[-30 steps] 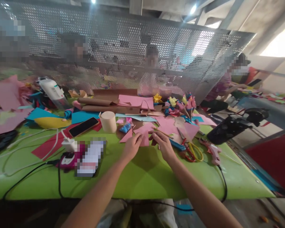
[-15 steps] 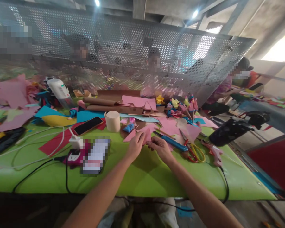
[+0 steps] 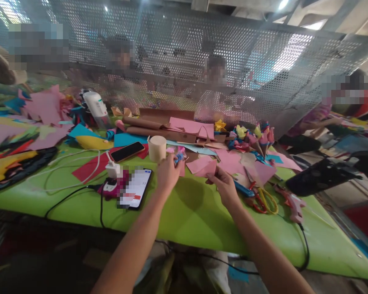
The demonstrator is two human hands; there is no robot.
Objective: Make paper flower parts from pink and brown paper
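Note:
My right hand (image 3: 225, 185) pinches a piece of pink paper (image 3: 207, 166) by its right edge, above the green table. My left hand (image 3: 168, 173) is off that paper, its fingers and thumb closed on a small blue packet (image 3: 179, 157) that looks wrapped in clear plastic. My fingers cover part of the packet. A cream roll of tape or paper (image 3: 157, 149) stands just behind my left hand. Close to my right hand lie a blue cutter-like tool (image 3: 243, 189) and scissors with red and yellow handles (image 3: 268, 201).
On the green table (image 3: 196, 226) lie two phones (image 3: 127, 151), a power strip (image 3: 112, 188) with cords, and a pink glue gun (image 3: 294, 204). Paper flowers (image 3: 263, 139) and brown paper rolls (image 3: 147, 122) lie behind. A perforated metal screen (image 3: 171, 73) stands at the back; people sit beyond.
My left hand has let go of the pink paper and moved away to the blue packet. The right hand keeps the paper. The view has turned somewhat to the left.

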